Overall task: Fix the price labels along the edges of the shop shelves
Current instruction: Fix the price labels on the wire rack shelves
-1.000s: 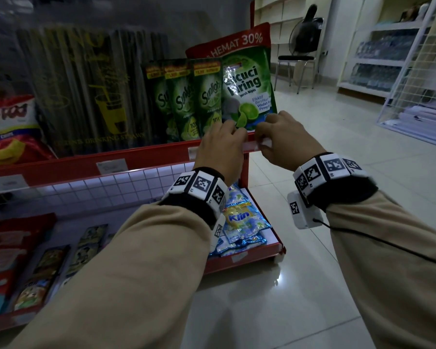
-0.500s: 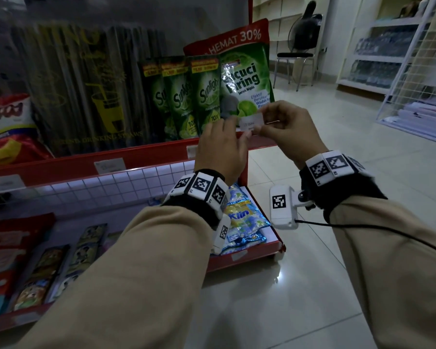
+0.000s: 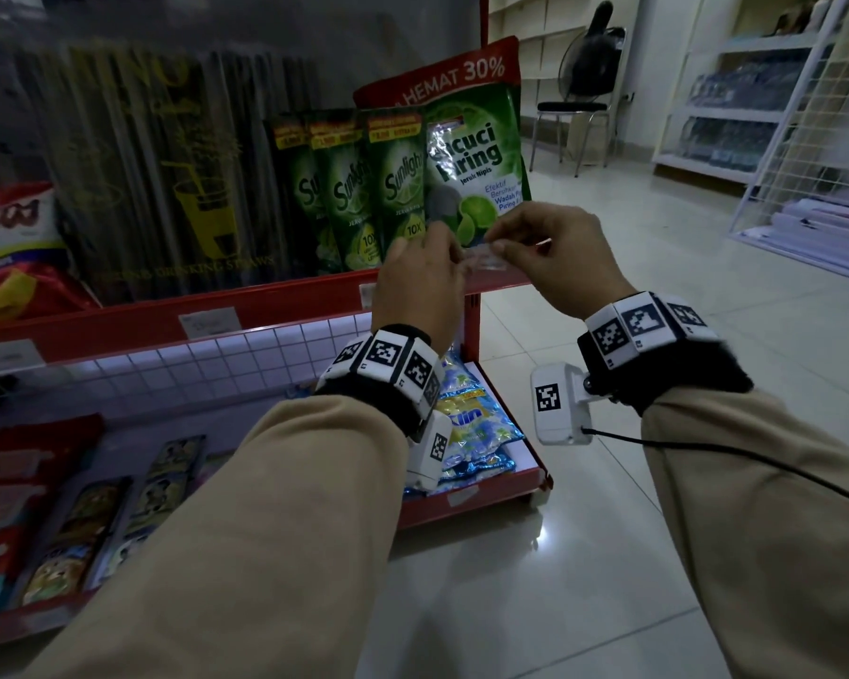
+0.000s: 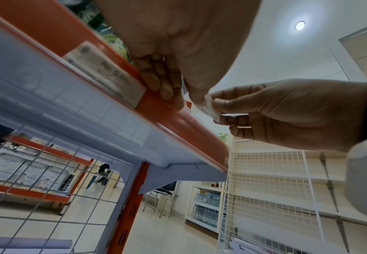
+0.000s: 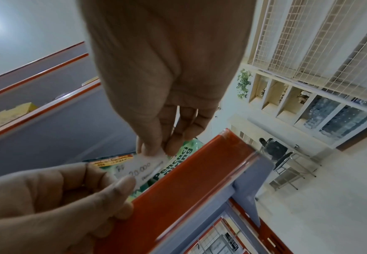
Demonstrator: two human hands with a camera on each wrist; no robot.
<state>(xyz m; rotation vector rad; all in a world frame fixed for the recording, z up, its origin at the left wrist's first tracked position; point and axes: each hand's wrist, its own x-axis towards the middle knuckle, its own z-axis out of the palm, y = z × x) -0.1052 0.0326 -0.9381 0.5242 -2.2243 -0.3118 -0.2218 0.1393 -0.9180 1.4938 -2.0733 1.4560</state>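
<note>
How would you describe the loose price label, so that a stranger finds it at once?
Find the red shelf edge below the green soap pouches. Near its right end, both hands pinch a small white price label just above the strip. Unlike the label seated in the strip, it reads 20.000.

Price label (image 3: 481, 259) mostly hidden behind hands; its small print blurred

The upper shelf (image 3: 275, 306) carries green detergent pouches (image 3: 398, 188) at its right end and a snack bag (image 3: 11, 247) at its left. Its red front edge bears price labels (image 3: 209, 322). The lower shelf (image 3: 486, 492) holds blue sachets (image 3: 476, 428) at its right corner.
</note>
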